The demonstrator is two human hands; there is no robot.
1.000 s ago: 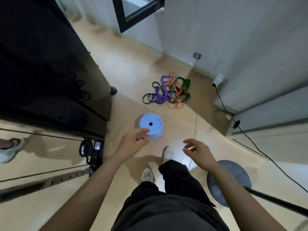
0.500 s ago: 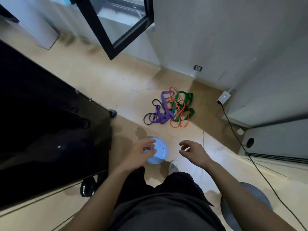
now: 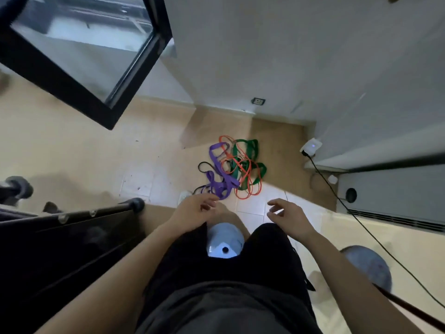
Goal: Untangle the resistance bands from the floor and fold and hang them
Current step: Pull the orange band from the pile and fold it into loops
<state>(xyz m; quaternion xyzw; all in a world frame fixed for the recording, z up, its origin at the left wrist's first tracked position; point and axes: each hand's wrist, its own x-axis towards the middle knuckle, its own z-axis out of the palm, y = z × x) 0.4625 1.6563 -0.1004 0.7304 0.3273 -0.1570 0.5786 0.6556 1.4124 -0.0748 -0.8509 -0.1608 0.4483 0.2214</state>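
Both hands empty — left hand, right hand — above tangled bands.

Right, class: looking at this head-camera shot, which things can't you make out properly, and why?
- Light blue stool: mostly hidden between the person's dark-trousered legs.
- Black band: partly buried under the purple band.
- Grey round object: crossed by the right forearm and a dark pole.
- Wall socket: too small for detail.
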